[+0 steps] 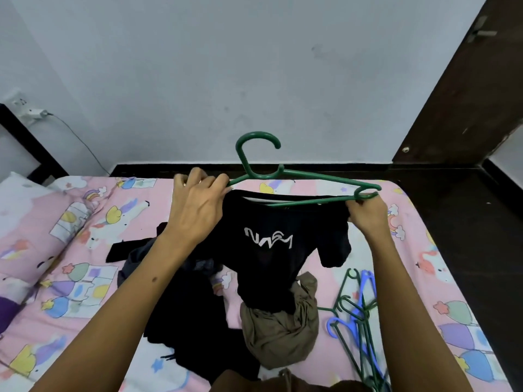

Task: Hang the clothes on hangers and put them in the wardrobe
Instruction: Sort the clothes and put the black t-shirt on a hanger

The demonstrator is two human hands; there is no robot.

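- Centre of the frame: a black T-shirt (283,250) with white lettering on the chest is held up above the bed (93,250), its hem trailing down onto the clothes below
- A green hanger (297,176) sits at the shirt's neck, hook up against the pale wall (198,66), tilted so its right end is lower; the lower bar runs inside the neckline while the right tip pokes out past the shoulder
- Left hand (198,210), left of centre, has its fingers curled and pinching the shirt's left shoulder, right at the hanger's left end
- Right hand (368,216), right of centre, grips the shirt's right shoulder just beneath the hanger's right tip, fingers clenched on the cloth
- Below the shirt, a pile of dark clothes (181,315) sprawls across the middle of the pink cartoon-print sheet
- A crumpled olive-brown garment (283,335) lies just right of that pile, the shirt's hem touching its top
- Lower right: a loose heap of spare hangers (356,315), green and blue, lies on the sheet near the right forearm
- Far left: a pillow (34,210) in matching pink print
- Upper left: a charger (35,113) plugged in at the wall, its cable hanging down
- Upper right: a dark wooden door (464,89)
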